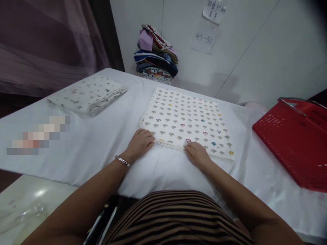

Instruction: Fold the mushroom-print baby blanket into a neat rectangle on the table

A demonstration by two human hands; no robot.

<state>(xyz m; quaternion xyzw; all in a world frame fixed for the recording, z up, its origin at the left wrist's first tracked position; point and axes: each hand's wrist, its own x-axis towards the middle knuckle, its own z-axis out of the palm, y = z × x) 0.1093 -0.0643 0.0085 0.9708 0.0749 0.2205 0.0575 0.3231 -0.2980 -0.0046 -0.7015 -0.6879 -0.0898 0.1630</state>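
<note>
A folded white cloth (187,117) printed with grey and coloured mushrooms lies flat on the white-covered table (97,149). Its near edge shows several stacked layers. My left hand (140,144), with a silver bracelet at the wrist, is closed on the near left corner. Further right along that edge, my right hand (198,153) pinches the layers with curled fingers. Both thumbs are mostly hidden. To the left lies a second folded cloth (85,93), white with small dark and pinkish prints, apart from my hands.
A red plastic basket (288,146) with a metal handle stands at the right. Behind the table's far edge rises a pile of folded fabrics (157,56) against the wall. Paper notes (203,37) hang there. A pixelated patch hides something at the table's left.
</note>
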